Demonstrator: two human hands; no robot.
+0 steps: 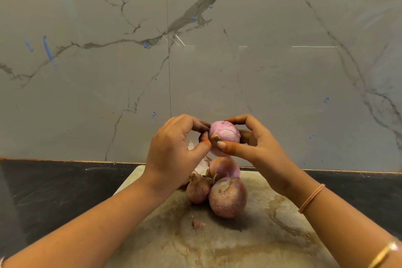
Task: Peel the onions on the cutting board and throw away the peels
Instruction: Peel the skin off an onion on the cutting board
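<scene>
Held onion place: the held onion (226,134) is kept in the air between both hands, above the pile on the cutting board (256,239) and clear of it.
Relative to the grip: it is bracketed from both sides, the left hand (174,150) at its left and the right hand (255,144) at its right and partly behind it.
Left grip: the fingers are curled in and the onion is pinched at its left edge, with the thumb tip set against the dry brown tuft.
Right grip: the onion is clasped, with the forefinger arched over the top and the thumb laid across the lower front just under the tuft.
How far open: both grips are closed to the width of the onion, with skin in contact.
Pointing: the tuft end is turned toward the viewer and a little left.
Long axis: it is run from the tuft back toward the marble wall (217,50), roughly level.
Surface: smooth pink skin is exposed over most of what is seen.
On the board: a large onion (228,200) is set nearest, a small onion (197,190) touching its left, and a rear onion (226,168) behind them.
Peels: loose peels (202,167) are heaped by the rear onion, and one scrap (198,223) is left apart.
Support: the board is laid on the dark counter (54,191).
</scene>
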